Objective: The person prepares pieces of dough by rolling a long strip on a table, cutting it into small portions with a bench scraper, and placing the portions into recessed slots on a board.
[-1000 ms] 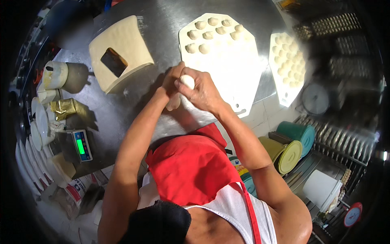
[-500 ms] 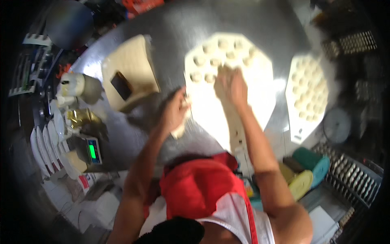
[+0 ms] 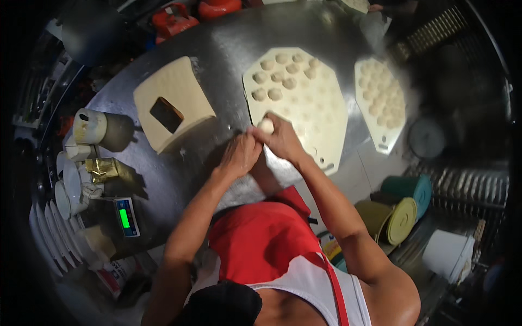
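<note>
My right hand is closed around a small pale dough ball, which shows between its thumb and fingers. Against it, at the near left edge of a white eight-sided tray, my left hand is curled shut. Whatever lies inside the left fingers is hidden. Several dough balls sit in rows on the far left part of the tray, and faint round marks dot its surface. The tray rests on a shiny metal table, its handle end over the near edge.
A pale slab bearing a dark rectangular thing lies left. Beyond it stand a white container, a gold-wrapped block and a scale with a green display. Right are another dough-filled tray and lidded buckets.
My right hand has come back from the dough rows to meet my left hand, and now holds a dough ball. The pale dough strip under my left hand no longer shows. The view has shifted.
</note>
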Motion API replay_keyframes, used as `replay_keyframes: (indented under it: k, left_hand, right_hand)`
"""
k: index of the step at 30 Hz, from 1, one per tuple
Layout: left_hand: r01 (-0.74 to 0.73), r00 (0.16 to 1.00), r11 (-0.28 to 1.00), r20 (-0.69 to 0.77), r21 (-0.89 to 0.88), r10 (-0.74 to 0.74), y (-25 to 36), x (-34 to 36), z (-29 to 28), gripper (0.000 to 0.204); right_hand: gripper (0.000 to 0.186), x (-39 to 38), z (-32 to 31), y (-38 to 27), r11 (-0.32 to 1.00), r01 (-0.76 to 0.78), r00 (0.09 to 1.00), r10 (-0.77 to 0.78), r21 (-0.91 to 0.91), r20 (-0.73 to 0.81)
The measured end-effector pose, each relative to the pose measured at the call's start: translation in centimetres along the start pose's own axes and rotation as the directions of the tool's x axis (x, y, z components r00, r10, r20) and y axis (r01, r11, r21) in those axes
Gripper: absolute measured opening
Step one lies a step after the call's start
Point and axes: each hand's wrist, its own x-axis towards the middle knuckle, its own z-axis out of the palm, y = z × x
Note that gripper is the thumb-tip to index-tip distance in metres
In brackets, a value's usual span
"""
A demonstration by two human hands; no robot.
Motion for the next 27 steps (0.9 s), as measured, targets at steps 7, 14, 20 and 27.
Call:
replay_keyframes:
  k: [7,14,20,27]
  left_hand:
    - [-0.275,0.947,0.943,-0.224,-0.186,0.232,-5.7,4.7,3.2,0.035]
    - [0.132,0.969,0.97,-0.18,-0.203,-0.17,-3.9,6.4,4.2,0.047]
    - [0.101,0.974,0.941,-0.161,-0.324,-0.16,-3.7,4.7,3.2,0.058]
    - [-0.142,0.953,0.758,-0.295,-0.637,-0.07,-3.1,4.2,4.2,0.056]
  right_hand:
    - [0.021,-2.3,1.5,-2.5,0.941,0.131,0.977,-0.176,0.311,0.121]
    - [0.034,4.5,-6.4,11.0,0.994,-0.1,0.99,0.095,-0.043,-0.107]
    - [0.036,7.6,-5.8,13.9,0.929,-0.144,0.981,0.088,-0.34,-0.175]
    - [0.023,2.0,0.8,6.6,0.913,-0.169,0.959,0.066,0.371,0.275]
